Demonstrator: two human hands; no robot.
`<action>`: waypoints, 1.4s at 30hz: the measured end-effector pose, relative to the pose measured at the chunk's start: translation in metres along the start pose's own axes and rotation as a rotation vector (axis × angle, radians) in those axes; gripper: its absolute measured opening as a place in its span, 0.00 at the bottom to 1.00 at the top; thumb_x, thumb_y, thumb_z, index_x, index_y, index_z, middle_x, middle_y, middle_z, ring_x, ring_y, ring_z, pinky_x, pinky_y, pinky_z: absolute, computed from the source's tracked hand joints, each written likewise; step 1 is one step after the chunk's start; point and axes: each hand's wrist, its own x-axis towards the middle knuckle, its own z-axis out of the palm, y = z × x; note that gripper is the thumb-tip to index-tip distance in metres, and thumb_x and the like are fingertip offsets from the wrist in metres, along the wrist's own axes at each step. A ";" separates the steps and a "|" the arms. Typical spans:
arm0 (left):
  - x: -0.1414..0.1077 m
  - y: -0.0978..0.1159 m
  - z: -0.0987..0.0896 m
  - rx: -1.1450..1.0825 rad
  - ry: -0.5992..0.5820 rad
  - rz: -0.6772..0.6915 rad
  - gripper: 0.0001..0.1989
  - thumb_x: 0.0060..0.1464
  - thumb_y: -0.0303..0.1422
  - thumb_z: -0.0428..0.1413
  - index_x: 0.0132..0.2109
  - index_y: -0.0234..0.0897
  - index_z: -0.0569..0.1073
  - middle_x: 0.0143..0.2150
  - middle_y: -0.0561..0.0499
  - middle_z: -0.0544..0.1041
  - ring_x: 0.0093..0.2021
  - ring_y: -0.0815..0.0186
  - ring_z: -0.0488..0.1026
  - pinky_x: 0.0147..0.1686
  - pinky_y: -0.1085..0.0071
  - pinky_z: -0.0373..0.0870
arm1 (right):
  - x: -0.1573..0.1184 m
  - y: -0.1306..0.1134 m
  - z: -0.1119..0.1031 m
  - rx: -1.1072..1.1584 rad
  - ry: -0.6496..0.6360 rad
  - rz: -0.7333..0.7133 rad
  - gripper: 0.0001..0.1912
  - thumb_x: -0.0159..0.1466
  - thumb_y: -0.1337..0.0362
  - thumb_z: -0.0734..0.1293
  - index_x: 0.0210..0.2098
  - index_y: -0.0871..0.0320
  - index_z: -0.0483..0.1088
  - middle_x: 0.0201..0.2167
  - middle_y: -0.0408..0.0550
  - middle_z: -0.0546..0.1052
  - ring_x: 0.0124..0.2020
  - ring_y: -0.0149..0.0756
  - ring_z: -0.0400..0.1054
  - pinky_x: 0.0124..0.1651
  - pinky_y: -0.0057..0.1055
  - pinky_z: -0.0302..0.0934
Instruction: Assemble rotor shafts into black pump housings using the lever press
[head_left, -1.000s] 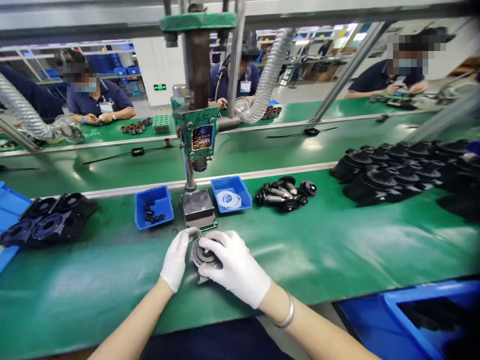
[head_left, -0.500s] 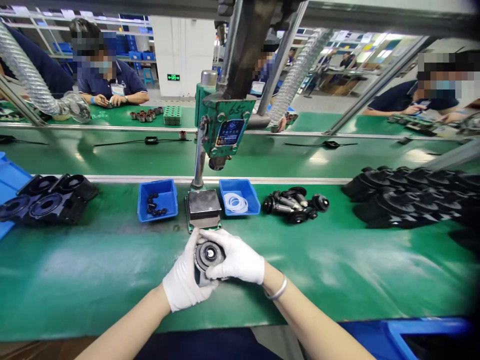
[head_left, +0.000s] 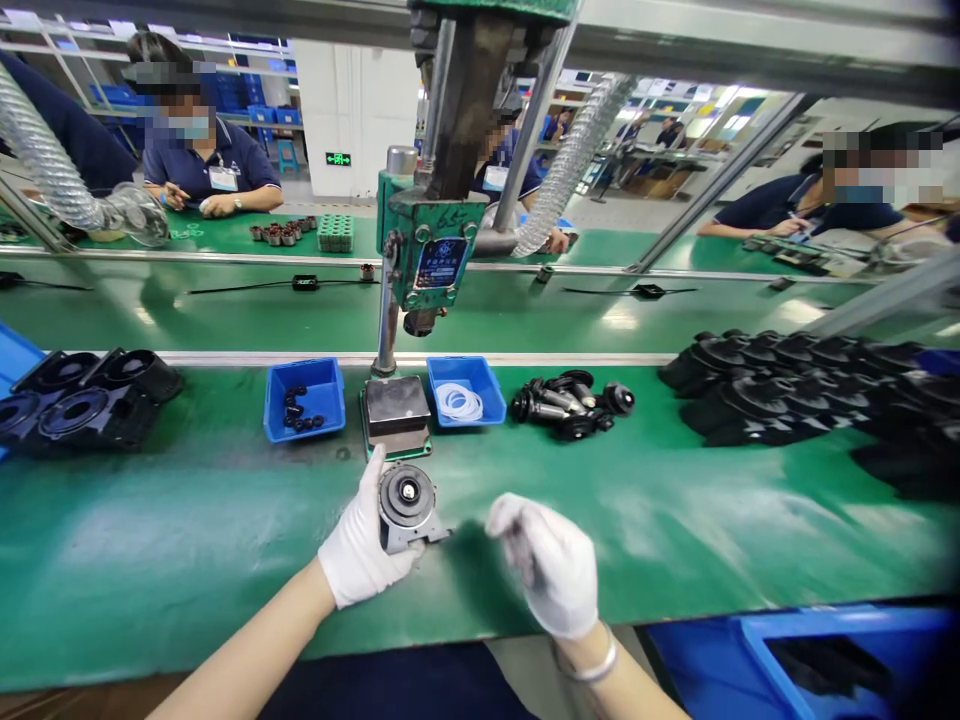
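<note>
A: Where is the part you're working on?
B: The round-faced housing (head_left: 407,495) is near you, just in front of the press (head_left: 433,255), its ringed face up. Your left grip (head_left: 360,545) pinches it, thumb along a side, fingers at the lower edge.
A: And your right grip (head_left: 551,565)?
B: It's apart from the housing, in front and to the right of the press, your fingers curled inward. They're blurred; I can't tell whether they pinch anything.
A: How far along are you?
B: The ringed face looks seated. Whether more is left on your piece, I can't tell. Loose shafts (head_left: 551,402) and white rings (head_left: 460,402) lie right of the press, small black pieces (head_left: 294,405) left of it.
A: What differs from 0.5 s ago?
B: Then, your 2 hands were on the housing; now your right is off it, and your left alone has it.
</note>
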 end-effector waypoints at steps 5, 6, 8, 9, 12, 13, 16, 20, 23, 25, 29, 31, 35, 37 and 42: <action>0.002 0.001 -0.001 -0.030 0.007 0.008 0.57 0.47 0.29 0.59 0.69 0.37 0.25 0.66 0.36 0.59 0.66 0.52 0.61 0.65 0.50 0.55 | 0.025 -0.001 0.026 -0.064 -0.171 -0.133 0.21 0.66 0.54 0.62 0.55 0.56 0.69 0.52 0.52 0.75 0.56 0.46 0.67 0.60 0.43 0.60; 0.002 0.001 0.000 -0.027 0.012 0.009 0.57 0.47 0.29 0.59 0.69 0.38 0.25 0.66 0.36 0.59 0.66 0.52 0.61 0.65 0.50 0.55 | 0.027 -0.001 0.027 -0.080 -0.176 -0.169 0.19 0.67 0.54 0.60 0.52 0.56 0.71 0.50 0.52 0.76 0.57 0.47 0.66 0.61 0.44 0.59; 0.002 0.000 0.003 -0.004 0.027 0.004 0.56 0.46 0.29 0.60 0.69 0.38 0.28 0.66 0.36 0.59 0.66 0.51 0.60 0.65 0.50 0.55 | 0.025 -0.001 0.022 -0.128 -0.037 -0.161 0.19 0.70 0.56 0.54 0.40 0.55 0.75 0.38 0.52 0.79 0.48 0.46 0.71 0.56 0.44 0.64; 0.002 0.000 0.006 0.008 0.040 -0.004 0.55 0.46 0.29 0.60 0.70 0.38 0.29 0.66 0.36 0.59 0.66 0.50 0.60 0.65 0.49 0.55 | 0.020 -0.001 0.018 -0.171 0.036 -0.144 0.21 0.71 0.59 0.52 0.36 0.55 0.75 0.32 0.51 0.77 0.42 0.44 0.73 0.52 0.43 0.67; 0.003 -0.002 0.021 0.001 0.127 -0.039 0.55 0.48 0.32 0.61 0.70 0.40 0.30 0.65 0.36 0.60 0.64 0.49 0.62 0.64 0.47 0.56 | 0.004 -0.006 0.014 -0.446 -0.019 -0.222 0.15 0.67 0.61 0.58 0.47 0.54 0.73 0.42 0.54 0.75 0.47 0.47 0.69 0.52 0.48 0.64; 0.003 -0.002 0.026 -0.014 0.156 -0.043 0.55 0.50 0.33 0.61 0.70 0.41 0.30 0.66 0.36 0.60 0.64 0.48 0.63 0.64 0.46 0.55 | 0.000 -0.009 0.017 -0.557 -0.107 -0.284 0.18 0.64 0.60 0.62 0.53 0.52 0.71 0.51 0.55 0.71 0.54 0.52 0.65 0.55 0.52 0.61; -0.001 -0.004 0.029 -0.052 0.129 0.007 0.55 0.50 0.34 0.62 0.70 0.48 0.29 0.68 0.38 0.56 0.66 0.47 0.60 0.66 0.45 0.52 | -0.005 -0.012 0.033 -0.798 -0.247 -0.366 0.30 0.58 0.51 0.70 0.59 0.44 0.66 0.66 0.54 0.55 0.64 0.64 0.48 0.55 0.58 0.55; -0.012 -0.011 -0.002 -0.145 -0.060 0.090 0.54 0.52 0.32 0.61 0.69 0.50 0.28 0.70 0.38 0.52 0.69 0.49 0.54 0.66 0.45 0.50 | -0.003 -0.013 0.044 -0.916 -0.285 -0.317 0.30 0.57 0.54 0.72 0.59 0.40 0.65 0.67 0.54 0.53 0.55 0.58 0.59 0.48 0.50 0.61; -0.017 -0.018 -0.030 -0.335 0.056 0.010 0.41 0.60 0.34 0.54 0.69 0.52 0.34 0.69 0.39 0.51 0.67 0.53 0.57 0.64 0.47 0.56 | 0.000 -0.014 0.040 -0.888 -0.298 -0.340 0.24 0.59 0.61 0.70 0.55 0.45 0.70 0.67 0.55 0.51 0.45 0.49 0.64 0.46 0.45 0.63; -0.016 -0.021 -0.041 -0.447 0.196 -0.053 0.38 0.61 0.37 0.53 0.69 0.53 0.37 0.67 0.40 0.54 0.64 0.54 0.62 0.61 0.49 0.60 | 0.003 -0.016 0.033 -0.843 -0.268 -0.401 0.22 0.58 0.64 0.69 0.52 0.47 0.72 0.67 0.54 0.51 0.44 0.48 0.64 0.46 0.45 0.63; -0.011 -0.022 -0.045 -0.515 0.275 -0.092 0.39 0.59 0.40 0.56 0.68 0.51 0.40 0.64 0.40 0.57 0.60 0.55 0.66 0.59 0.52 0.62 | 0.007 -0.019 0.025 -0.794 -0.094 -0.488 0.19 0.55 0.66 0.69 0.47 0.48 0.75 0.68 0.51 0.48 0.48 0.53 0.63 0.49 0.49 0.62; -0.011 -0.022 -0.043 -0.505 0.269 -0.095 0.39 0.59 0.40 0.56 0.68 0.50 0.41 0.64 0.40 0.58 0.60 0.55 0.66 0.59 0.53 0.62 | 0.006 -0.017 0.025 -0.822 -0.164 -0.454 0.20 0.55 0.66 0.69 0.48 0.48 0.75 0.66 0.52 0.51 0.47 0.52 0.64 0.47 0.48 0.63; -0.012 -0.025 -0.042 -0.483 0.247 -0.122 0.37 0.60 0.40 0.55 0.68 0.49 0.42 0.64 0.40 0.59 0.60 0.56 0.67 0.59 0.54 0.62 | 0.001 -0.013 0.031 -0.841 -0.219 -0.426 0.22 0.56 0.67 0.68 0.50 0.48 0.74 0.66 0.53 0.52 0.45 0.50 0.65 0.46 0.47 0.64; -0.012 -0.027 -0.041 -0.479 0.237 -0.123 0.36 0.61 0.39 0.54 0.68 0.48 0.43 0.64 0.41 0.59 0.59 0.57 0.67 0.59 0.55 0.62 | -0.001 -0.012 0.034 -0.819 -0.163 -0.447 0.21 0.56 0.66 0.69 0.49 0.47 0.75 0.67 0.51 0.49 0.48 0.53 0.63 0.48 0.49 0.63; -0.013 -0.031 -0.041 -0.450 0.212 -0.146 0.32 0.62 0.38 0.53 0.68 0.46 0.47 0.64 0.41 0.60 0.60 0.57 0.66 0.59 0.55 0.61 | -0.006 -0.009 0.042 -0.818 -0.240 -0.373 0.21 0.56 0.65 0.69 0.50 0.48 0.74 0.65 0.53 0.54 0.45 0.50 0.65 0.47 0.47 0.65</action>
